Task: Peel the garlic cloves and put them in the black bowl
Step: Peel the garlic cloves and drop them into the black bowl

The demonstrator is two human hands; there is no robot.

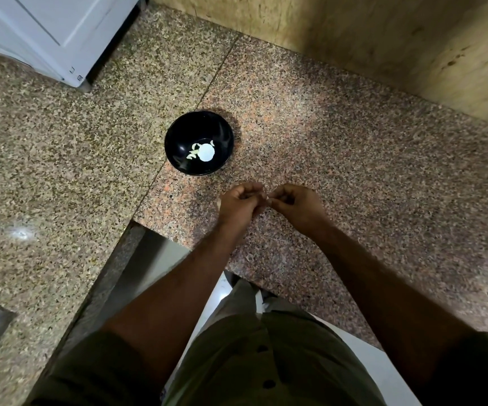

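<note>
A black bowl [178, 130] stands on the speckled granite counter [354, 171], holding several pale peeled garlic cloves [193, 152] beside a bright white glare spot. Just in front of the bowl, my left hand [238, 205] and my right hand [297, 205] meet with curled fingers. Between their fingertips they pinch a small pale garlic clove [266, 197], mostly hidden by the fingers.
A white appliance [55, 33] stands at the back left. A beige wall [383, 33] runs along the back right. The counter's front edge steps inward near my body, with a steel surface [146, 259] below at the left.
</note>
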